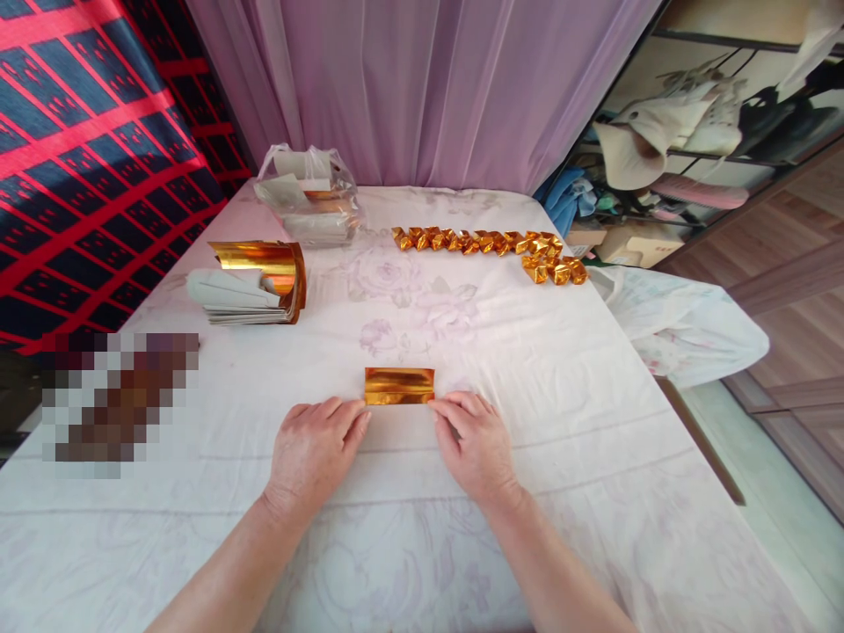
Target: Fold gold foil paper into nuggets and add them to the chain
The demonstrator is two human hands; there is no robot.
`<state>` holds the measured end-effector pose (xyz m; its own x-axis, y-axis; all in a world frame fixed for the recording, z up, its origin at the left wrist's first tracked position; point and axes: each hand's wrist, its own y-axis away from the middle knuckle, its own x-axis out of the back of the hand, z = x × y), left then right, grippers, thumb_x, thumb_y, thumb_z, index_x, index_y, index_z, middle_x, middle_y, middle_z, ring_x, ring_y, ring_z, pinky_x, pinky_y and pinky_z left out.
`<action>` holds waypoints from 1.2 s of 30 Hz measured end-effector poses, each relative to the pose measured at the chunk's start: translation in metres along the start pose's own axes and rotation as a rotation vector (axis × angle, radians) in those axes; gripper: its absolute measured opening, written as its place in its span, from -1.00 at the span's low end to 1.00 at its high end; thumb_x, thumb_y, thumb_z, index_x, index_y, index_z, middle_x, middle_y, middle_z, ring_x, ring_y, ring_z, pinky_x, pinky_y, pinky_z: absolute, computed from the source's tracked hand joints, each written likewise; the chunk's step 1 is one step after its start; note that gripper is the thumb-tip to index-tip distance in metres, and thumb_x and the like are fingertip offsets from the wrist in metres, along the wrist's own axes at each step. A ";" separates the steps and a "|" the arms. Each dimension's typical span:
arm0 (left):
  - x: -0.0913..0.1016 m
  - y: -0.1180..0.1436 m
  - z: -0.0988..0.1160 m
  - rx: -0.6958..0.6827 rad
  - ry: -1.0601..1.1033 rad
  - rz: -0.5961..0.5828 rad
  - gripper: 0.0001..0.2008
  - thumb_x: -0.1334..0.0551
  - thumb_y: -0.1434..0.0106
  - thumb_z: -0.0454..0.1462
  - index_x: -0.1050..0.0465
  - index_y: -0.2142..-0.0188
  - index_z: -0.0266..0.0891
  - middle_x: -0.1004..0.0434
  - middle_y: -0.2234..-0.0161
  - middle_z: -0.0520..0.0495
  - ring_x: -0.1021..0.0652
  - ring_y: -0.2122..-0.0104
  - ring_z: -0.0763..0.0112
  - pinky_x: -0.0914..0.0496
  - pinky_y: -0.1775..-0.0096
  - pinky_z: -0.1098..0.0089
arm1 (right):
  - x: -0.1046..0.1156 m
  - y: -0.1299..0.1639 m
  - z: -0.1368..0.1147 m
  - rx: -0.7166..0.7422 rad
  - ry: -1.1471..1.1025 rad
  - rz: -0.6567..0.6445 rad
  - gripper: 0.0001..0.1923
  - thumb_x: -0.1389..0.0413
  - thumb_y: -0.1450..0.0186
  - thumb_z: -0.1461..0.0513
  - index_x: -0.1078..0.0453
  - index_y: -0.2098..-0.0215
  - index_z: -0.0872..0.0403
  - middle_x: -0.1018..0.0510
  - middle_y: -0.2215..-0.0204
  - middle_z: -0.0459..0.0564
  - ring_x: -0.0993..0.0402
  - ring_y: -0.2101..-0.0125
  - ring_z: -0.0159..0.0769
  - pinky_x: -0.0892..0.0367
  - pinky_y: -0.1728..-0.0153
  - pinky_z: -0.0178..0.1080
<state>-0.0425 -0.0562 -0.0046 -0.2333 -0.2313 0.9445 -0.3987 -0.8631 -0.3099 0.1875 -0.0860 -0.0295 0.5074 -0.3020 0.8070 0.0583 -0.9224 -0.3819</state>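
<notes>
Working a gold foil strip [399, 387] between both grips. Foil lies on the table [396, 545], between the two sets of fingertips and slightly ahead of them, long side running left to right, lengthwise crease line across it. Left grip [315, 447]: fingertips at the foil's near left corner, fingers curled, back of the hand up. Right grip [476, 447]: same at the near right corner, roughly a mirror image. Can't tell from this angle whether either one pinches its corner or only presses on it; contact is at the fingertips.

Ahead-left of the left grip, well apart: stack of foil sheets [257, 257], bent over, gold face showing at the back, pale sides toward the front. Beyond that, farther from the grips: clear plastic bag [309, 200] with pale sheets and some gold inside. Ahead-right of the right grip, well apart: row of folded gold pieces [469, 242], side by side, plus a shorter row [559, 271] just in front of its right end. Left of the left grip: pixelated patch [122, 400], contents unreadable.

Straight ahead of the grips, past the table's far edge: purple curtain [422, 97]. Far left: red-and-navy cloth [79, 114]. Right of the right grip, beyond the table edge: white plastic bag [692, 325], then shelf rack [725, 42] with white cap [633, 149] and cardboard box [636, 246].
</notes>
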 end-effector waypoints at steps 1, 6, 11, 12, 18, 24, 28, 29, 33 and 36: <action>-0.001 -0.001 0.000 -0.002 0.004 0.001 -0.70 -0.07 -0.41 -0.17 -0.58 0.25 -0.16 -0.60 0.44 -0.03 -0.56 0.47 0.32 -0.29 0.34 0.28 | -0.001 -0.001 0.001 -0.022 -0.049 0.025 -0.76 -0.01 -0.36 0.28 -0.52 0.17 0.02 -0.57 0.26 0.01 -0.48 0.25 -0.25 -0.34 0.20 -0.18; -0.004 -0.003 -0.002 0.028 0.021 -0.032 -0.73 -0.09 -0.40 -0.16 -0.54 0.24 -0.20 -0.62 0.39 -0.06 -0.57 0.44 0.23 -0.32 0.31 0.23 | 0.003 -0.009 0.008 -0.174 -0.203 0.002 -0.79 -0.01 -0.30 0.27 -0.44 0.16 0.03 -0.56 0.23 0.01 -0.50 0.38 -0.34 -0.37 0.38 -0.28; -0.005 -0.004 -0.003 0.072 0.035 -0.072 -0.76 -0.12 -0.37 -0.15 -0.51 0.26 -0.18 -0.60 0.41 -0.05 -0.57 0.44 0.25 -0.32 0.30 0.23 | 0.009 -0.024 0.014 -0.224 -0.227 -0.141 -0.59 -0.13 -0.15 0.33 -0.39 0.01 0.02 -0.56 0.22 -0.05 -0.50 0.37 -0.37 -0.37 0.39 -0.31; -0.005 -0.004 -0.003 0.078 0.035 -0.074 -0.77 -0.12 -0.37 -0.16 -0.51 0.26 -0.18 -0.60 0.41 -0.04 -0.57 0.44 0.25 -0.32 0.30 0.23 | 0.010 -0.027 0.015 -0.218 -0.225 -0.161 -0.60 -0.15 -0.14 0.33 -0.40 0.03 0.01 -0.56 0.22 -0.06 -0.50 0.36 -0.37 -0.37 0.38 -0.31; -0.005 -0.006 -0.006 0.108 0.065 -0.089 -0.80 -0.13 -0.37 -0.17 -0.50 0.27 -0.15 -0.58 0.44 0.01 -0.54 0.49 0.30 -0.30 0.33 0.27 | 0.009 -0.039 0.018 -0.200 -0.207 -0.252 -0.84 -0.19 -0.17 0.29 -0.52 0.26 -0.02 -0.55 0.28 -0.11 -0.48 0.43 -0.42 -0.35 0.42 -0.33; -0.004 -0.006 -0.007 0.128 0.079 -0.102 -0.80 -0.12 -0.37 -0.17 -0.51 0.23 -0.14 -0.58 0.44 0.03 -0.53 0.49 0.31 -0.29 0.34 0.28 | 0.009 -0.038 0.021 -0.175 -0.218 -0.266 -0.90 -0.19 -0.21 0.29 -0.55 0.32 -0.02 -0.56 0.31 -0.11 -0.50 0.40 -0.41 -0.36 0.37 -0.32; -0.005 -0.006 -0.007 0.140 0.095 -0.115 -0.78 -0.12 -0.37 -0.17 -0.52 0.19 -0.15 -0.57 0.45 0.03 -0.53 0.48 0.30 -0.30 0.32 0.28 | 0.008 -0.036 0.022 -0.164 -0.202 -0.246 -0.90 -0.20 -0.21 0.29 -0.54 0.34 -0.02 -0.56 0.31 -0.11 -0.50 0.39 -0.39 -0.36 0.35 -0.31; -0.005 -0.006 -0.008 0.143 0.102 -0.112 -0.78 -0.12 -0.37 -0.17 -0.52 0.17 -0.15 -0.56 0.45 0.03 -0.53 0.47 0.30 -0.31 0.32 0.28 | 0.007 -0.035 0.023 -0.157 -0.203 -0.240 -0.89 -0.19 -0.21 0.30 -0.54 0.34 -0.02 -0.56 0.31 -0.11 -0.50 0.38 -0.39 -0.36 0.34 -0.31; -0.008 -0.004 -0.009 0.138 0.135 -0.078 -0.74 -0.12 -0.37 -0.17 -0.51 0.06 -0.16 -0.54 0.42 0.02 -0.53 0.43 0.30 -0.33 0.28 0.28 | 0.006 -0.033 0.024 -0.131 -0.225 -0.211 -0.82 -0.16 -0.18 0.36 -0.54 0.34 -0.01 -0.56 0.32 -0.11 -0.51 0.35 -0.37 -0.38 0.30 -0.30; -0.011 -0.003 -0.011 0.123 0.160 -0.047 -0.72 -0.13 -0.37 -0.16 -0.50 0.01 -0.15 -0.53 0.41 0.02 -0.53 0.42 0.31 -0.34 0.28 0.29 | 0.006 -0.032 0.025 -0.132 -0.254 -0.218 -0.82 -0.15 -0.17 0.37 -0.54 0.35 0.00 -0.56 0.33 -0.10 -0.50 0.36 -0.38 -0.38 0.31 -0.31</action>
<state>-0.0481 -0.0463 -0.0147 -0.3585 -0.1233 0.9253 -0.3035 -0.9220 -0.2405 0.2105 -0.0520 -0.0232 0.6939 -0.0406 0.7189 0.0855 -0.9867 -0.1383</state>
